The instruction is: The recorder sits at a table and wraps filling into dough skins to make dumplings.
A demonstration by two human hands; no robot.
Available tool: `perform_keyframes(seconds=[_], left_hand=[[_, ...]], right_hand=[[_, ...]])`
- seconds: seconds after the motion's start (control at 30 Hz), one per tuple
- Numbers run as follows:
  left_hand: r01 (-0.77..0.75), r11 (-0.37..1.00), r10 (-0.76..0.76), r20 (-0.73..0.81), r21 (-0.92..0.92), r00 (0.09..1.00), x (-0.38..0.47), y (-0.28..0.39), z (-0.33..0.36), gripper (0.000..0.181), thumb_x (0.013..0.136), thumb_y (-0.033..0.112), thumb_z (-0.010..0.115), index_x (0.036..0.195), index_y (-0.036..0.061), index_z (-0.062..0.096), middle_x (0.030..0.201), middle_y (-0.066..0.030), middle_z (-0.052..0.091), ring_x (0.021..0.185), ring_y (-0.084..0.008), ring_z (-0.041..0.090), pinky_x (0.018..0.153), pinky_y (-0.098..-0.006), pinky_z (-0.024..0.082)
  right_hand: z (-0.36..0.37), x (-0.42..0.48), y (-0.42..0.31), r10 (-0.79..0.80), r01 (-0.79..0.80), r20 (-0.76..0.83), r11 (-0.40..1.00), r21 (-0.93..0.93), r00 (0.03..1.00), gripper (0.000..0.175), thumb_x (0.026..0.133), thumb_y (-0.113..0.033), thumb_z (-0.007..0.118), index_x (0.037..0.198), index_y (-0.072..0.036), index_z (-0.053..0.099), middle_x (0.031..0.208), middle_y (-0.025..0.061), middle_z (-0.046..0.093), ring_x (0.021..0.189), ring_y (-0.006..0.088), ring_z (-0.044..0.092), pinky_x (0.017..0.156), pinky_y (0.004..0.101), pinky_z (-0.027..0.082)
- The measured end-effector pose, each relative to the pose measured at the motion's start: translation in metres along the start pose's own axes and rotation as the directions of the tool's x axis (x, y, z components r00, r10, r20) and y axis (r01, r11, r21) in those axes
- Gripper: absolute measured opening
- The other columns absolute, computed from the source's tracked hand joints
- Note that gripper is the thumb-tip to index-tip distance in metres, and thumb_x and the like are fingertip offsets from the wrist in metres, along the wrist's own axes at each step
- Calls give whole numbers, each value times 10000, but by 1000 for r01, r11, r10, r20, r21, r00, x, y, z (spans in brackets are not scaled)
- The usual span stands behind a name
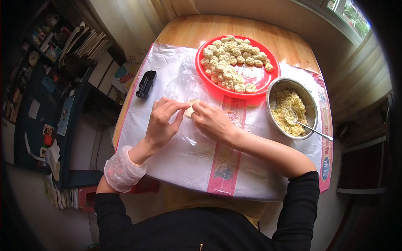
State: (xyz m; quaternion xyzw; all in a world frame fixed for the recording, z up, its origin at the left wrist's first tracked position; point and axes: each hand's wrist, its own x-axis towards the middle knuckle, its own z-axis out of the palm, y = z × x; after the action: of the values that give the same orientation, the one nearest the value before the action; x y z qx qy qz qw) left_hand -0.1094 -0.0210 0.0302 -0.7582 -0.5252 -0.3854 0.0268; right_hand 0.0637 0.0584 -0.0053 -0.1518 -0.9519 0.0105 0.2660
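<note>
A round, pale dough wrapper (189, 111) lies between my hands over a clear plastic bag (189, 131). My left hand (164, 117) pinches at its left edge with thumb and index finger, its fingertips touching or nearly touching the dough. My right hand (213, 120) has its fingers curled over the right side of the wrapper, hiding part of it. Beyond them, a red plastic tray (276, 67) holds many small pleated dumplings (227, 72). To the right stands a steel bowl (272, 120) of yellowish crumbly filling (290, 100) with a metal spoon (309, 126) in it.
A black plastic holder (146, 84) lies on the white sheet (176, 169) at the left of the wooden table (251, 26). Small crumbs lie on the sheet to the right of the hands. A cluttered dark shelf unit (40, 119) stands to the left, and a curtained window is at the upper right.
</note>
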Motion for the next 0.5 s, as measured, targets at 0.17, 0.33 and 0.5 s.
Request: perform_keyframes(seconds=[0.17, 0.33, 0.5], left_hand=[[22, 998, -18, -54, 64, 998, -2, 6, -8, 244, 803, -51, 658, 1015, 67, 686, 879, -47, 669, 686, -190, 575, 607, -303, 444], [209, 961, -209, 23, -183, 978, 0, 5, 3, 320, 838, -57, 656, 1142, 42, 639, 888, -58, 683, 587, -93, 568, 560, -218, 467], [298, 896, -294, 63, -330, 954, -1, -2, 20, 428, 872, -50, 607, 1285, 26, 525, 888, -78, 676, 731, -95, 646, 664, -225, 521]], right_hand=[[2, 9, 8, 419, -368, 15, 780, 507, 908, 143, 798, -92, 634, 769, 44, 666, 802, 109, 648, 743, 193, 654, 583, 314, 529], [1, 14, 26, 619, -479, 461, -152, 864, 635, 199, 920, -168, 637, 932, 28, 661, 901, 80, 693, 796, 138, 669, 659, 264, 570], [0, 8, 29, 631, -527, 472, -116, 842, 615, 205, 929, -179, 636, 936, 25, 651, 900, 82, 686, 817, 141, 670, 652, 267, 570]])
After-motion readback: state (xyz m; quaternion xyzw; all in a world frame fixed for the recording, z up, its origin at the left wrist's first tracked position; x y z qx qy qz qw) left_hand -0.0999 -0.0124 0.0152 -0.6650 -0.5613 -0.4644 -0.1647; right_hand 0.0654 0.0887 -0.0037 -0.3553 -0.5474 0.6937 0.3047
